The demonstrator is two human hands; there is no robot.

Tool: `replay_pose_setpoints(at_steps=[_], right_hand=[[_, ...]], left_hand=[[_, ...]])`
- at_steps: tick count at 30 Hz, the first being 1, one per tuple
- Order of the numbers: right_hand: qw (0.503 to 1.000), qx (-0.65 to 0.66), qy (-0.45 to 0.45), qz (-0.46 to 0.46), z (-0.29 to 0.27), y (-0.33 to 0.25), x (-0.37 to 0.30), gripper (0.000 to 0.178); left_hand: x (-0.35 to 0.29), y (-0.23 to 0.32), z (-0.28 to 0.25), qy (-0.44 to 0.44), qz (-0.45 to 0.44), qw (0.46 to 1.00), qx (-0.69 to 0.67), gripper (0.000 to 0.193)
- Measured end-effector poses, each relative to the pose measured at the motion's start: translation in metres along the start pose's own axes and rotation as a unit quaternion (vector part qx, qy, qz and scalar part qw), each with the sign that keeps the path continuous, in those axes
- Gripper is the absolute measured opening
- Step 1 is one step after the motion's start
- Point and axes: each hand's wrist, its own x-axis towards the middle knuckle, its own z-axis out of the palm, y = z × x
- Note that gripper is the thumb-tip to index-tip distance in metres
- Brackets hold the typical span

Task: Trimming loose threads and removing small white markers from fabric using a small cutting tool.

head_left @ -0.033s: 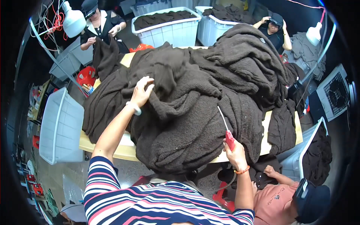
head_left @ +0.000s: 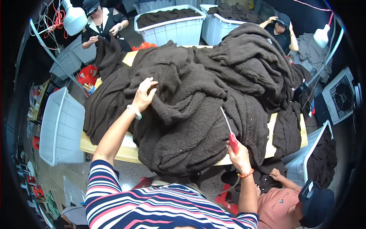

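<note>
A large heap of dark brown fleece fabric [head_left: 190, 137] covers most of the table in deep, loose folds. My left hand [head_left: 144, 94] is on the left part of the heap, its fingers closed on a raised fold of the fleece. In my right hand [head_left: 240, 156], at the near right side, is an air blow gun [head_left: 233, 143] with a red handle and a long thin metal nozzle. The nozzle points away from me over the fleece. A thin hose runs from the handle past my right wrist.
The yellow table [head_left: 114, 154] shows along its near edge. Pale plastic bins [head_left: 63, 129] stand around it, several filled with dark fabric. One co-worker [head_left: 278, 198] sits close at my right; two others are across the table. Lamps [head_left: 74, 19] hang at both sides.
The fleece fold just beyond my left hand has shifted slightly. Both hands stay in nearly the same place, and the air blow gun remains in my right hand.
</note>
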Motion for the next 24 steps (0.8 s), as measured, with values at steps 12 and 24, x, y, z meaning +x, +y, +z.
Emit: replay_pose_setpoints(at_steps=[12,24], right_hand=[[0.993,-0.053,-0.046,-0.096,0.091,-0.109,0.043,0.025],[0.988,0.098,0.046,-0.107,0.055,-0.102,0.032,0.031]], left_hand=[[-0.033,0.049,-0.022,-0.236,0.384,0.87,0.202,0.057],[0.041,0.186,-0.069,-0.102,0.145,0.957,-0.228,0.025]])
